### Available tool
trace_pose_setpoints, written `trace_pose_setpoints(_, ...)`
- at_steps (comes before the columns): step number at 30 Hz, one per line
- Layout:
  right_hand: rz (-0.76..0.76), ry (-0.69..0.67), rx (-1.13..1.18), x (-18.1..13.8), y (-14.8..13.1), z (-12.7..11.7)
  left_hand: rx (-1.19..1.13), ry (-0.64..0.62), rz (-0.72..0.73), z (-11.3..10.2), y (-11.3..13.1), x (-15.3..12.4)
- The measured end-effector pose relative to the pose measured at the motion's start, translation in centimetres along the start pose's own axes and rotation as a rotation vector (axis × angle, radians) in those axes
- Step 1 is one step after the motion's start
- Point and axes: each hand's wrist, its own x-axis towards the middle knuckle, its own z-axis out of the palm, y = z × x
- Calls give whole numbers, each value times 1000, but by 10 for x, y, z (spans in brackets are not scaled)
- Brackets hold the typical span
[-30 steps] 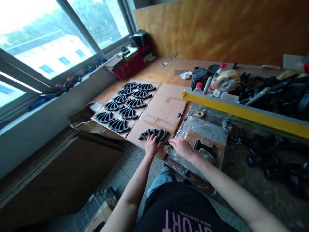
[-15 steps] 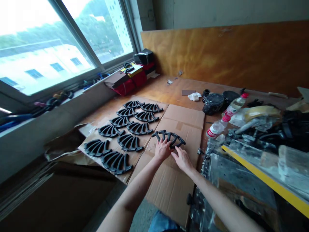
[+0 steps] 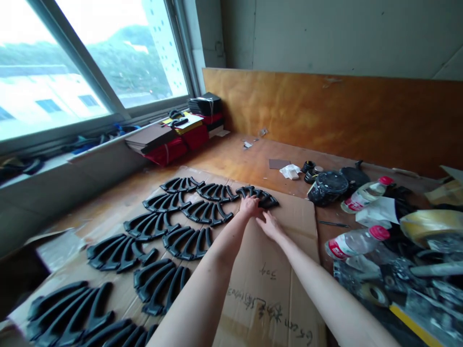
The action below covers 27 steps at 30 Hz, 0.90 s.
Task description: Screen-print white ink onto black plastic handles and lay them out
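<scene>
A fan-shaped row of curved black pieces (image 3: 268,197) lies at the far part of a flat cardboard sheet (image 3: 267,299). My left hand (image 3: 249,206) is on its near edge, fingers bent over the pieces; the fingertips are partly hidden. Just right of it, my right hand (image 3: 270,225) has its thumb and fingers apart, close to the near edge and holding nothing visible. More black fans of the same kind, such as a neighbouring fan (image 3: 217,192), lie in two columns to the left.
Two plastic bottles with red caps, one nearer (image 3: 356,242) and one farther (image 3: 366,195), lie at the right. Beyond them are a black tub (image 3: 328,187) and a tape roll (image 3: 432,224). Red bundles (image 3: 168,150) stand by the window. A wooden board (image 3: 325,111) edges the back.
Both hands and the black fan have moved away from me, to the far part of the cardboard beside the other fans. My view has shifted forward over the table.
</scene>
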Motion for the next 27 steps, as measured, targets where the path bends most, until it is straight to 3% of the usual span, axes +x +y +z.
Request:
trace_pose_setpoints(5, -165, 45, -87, -36, 16, 37, 4, 76, -159, 15, 3, -3)
trace_pose_setpoints(9, -172, 29, -71, -62, 18, 44, 3, 195, -177, 28, 13, -23)
trace_pose_setpoints(11, -139, -12, -53, -70, 13, 39, -6, 251, -125, 35, 15, -41)
trace_pose_setpoints(14, -91, -51, -12, -97, 3, 33, -10, 240, -75, 44, 18, -75)
trace_pose_setpoints(17, -87, -59, 6, -146, -7, 36, 6, 158, -70, 51, 25, -114)
trace_pose_setpoints(20, -184, -183, -65, -196, -13, 38, 32, 138, -27, 58, 34, -150)
trace_pose_setpoints(23, -374, -278, -75, -246, -2, 21, 40, 161, 15, 64, 43, -182)
trace_pose_setpoints(25, -499, -168, -50, -287, 21, -3, 49, 172, 51, 66, 50, -205)
trace_pose_setpoints(27, -500, -5, 6, -335, 58, -35, 45, 179, 63, 65, 61, -232)
